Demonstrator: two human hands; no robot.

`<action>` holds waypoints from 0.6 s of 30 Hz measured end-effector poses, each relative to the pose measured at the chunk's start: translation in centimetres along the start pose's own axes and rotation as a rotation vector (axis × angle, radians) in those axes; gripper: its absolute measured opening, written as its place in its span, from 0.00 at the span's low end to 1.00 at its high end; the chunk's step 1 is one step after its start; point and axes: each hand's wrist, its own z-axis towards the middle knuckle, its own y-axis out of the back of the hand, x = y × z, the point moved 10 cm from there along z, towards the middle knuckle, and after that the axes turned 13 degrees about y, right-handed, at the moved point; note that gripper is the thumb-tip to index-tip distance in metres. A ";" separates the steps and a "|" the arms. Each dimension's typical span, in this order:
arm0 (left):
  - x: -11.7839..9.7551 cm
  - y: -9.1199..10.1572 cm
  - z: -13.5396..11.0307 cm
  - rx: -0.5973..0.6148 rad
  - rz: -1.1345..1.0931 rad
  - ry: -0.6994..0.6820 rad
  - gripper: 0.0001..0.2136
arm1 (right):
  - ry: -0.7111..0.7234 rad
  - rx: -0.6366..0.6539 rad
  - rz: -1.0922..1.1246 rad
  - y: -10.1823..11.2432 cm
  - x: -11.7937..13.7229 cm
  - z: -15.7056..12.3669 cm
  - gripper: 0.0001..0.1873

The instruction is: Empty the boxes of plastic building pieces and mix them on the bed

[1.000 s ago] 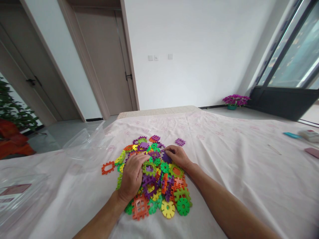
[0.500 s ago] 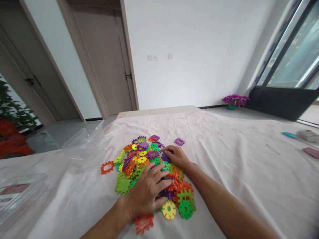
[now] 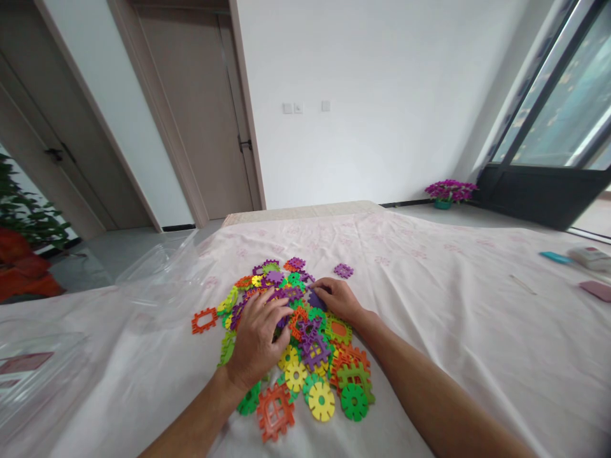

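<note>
A heap of plastic interlocking pieces in purple, orange, green and yellow lies on the cloth in front of me. My left hand (image 3: 260,334) rests over the left part of the heap, fingers spread and bent, covering pieces beneath it. At the right edge of the heap, my right hand (image 3: 340,299) has its thumb and fingers closed on a dark purple piece (image 3: 316,300). Between my wrists are a purple window-shaped piece (image 3: 315,352), a yellow notched disc (image 3: 321,401) and a green notched disc (image 3: 354,402). An orange window-shaped piece (image 3: 275,412) lies nearest me.
A loose purple piece (image 3: 344,271) sits beyond my right hand, and an orange frame piece (image 3: 204,320) lies left of the heap. Clear plastic containers (image 3: 157,273) stand on the left. A blue item (image 3: 555,258) and a dark pink item (image 3: 596,291) lie far right on the cloth (image 3: 453,318).
My left hand has moved left and away from me across the heap, uncovering purple, orange and yellow pieces in the middle. My right hand stays on the dark purple piece.
</note>
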 end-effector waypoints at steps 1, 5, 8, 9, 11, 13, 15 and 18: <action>0.5 0.1 0.1 -0.013 0.007 0.022 0.11 | 0.001 0.003 -0.007 0.0 0.0 0.0 0.13; 2.0 0.1 0.4 -0.052 0.056 0.087 0.12 | 0.020 0.015 -0.037 0.0 0.0 0.1 0.13; 2.5 -0.2 0.5 -0.059 0.089 0.117 0.14 | 0.032 0.023 -0.053 -0.1 0.0 0.1 0.13; 2.7 -0.2 0.5 -0.056 0.099 0.128 0.14 | 0.034 0.024 -0.059 -0.2 -0.1 0.1 0.13; 3.0 -0.5 0.6 -0.044 0.116 0.151 0.15 | 0.037 0.025 -0.073 -0.2 -0.2 0.1 0.13; 3.3 -0.7 0.6 -0.027 0.131 0.171 0.15 | 0.044 0.025 -0.084 -0.3 -0.1 0.1 0.14; 3.6 -0.9 0.7 -0.009 0.143 0.185 0.15 | 0.049 0.030 -0.090 -0.3 0.0 0.1 0.14; 3.9 -1.1 0.7 0.011 0.149 0.192 0.15 | 0.054 0.035 -0.097 -0.3 0.1 0.1 0.14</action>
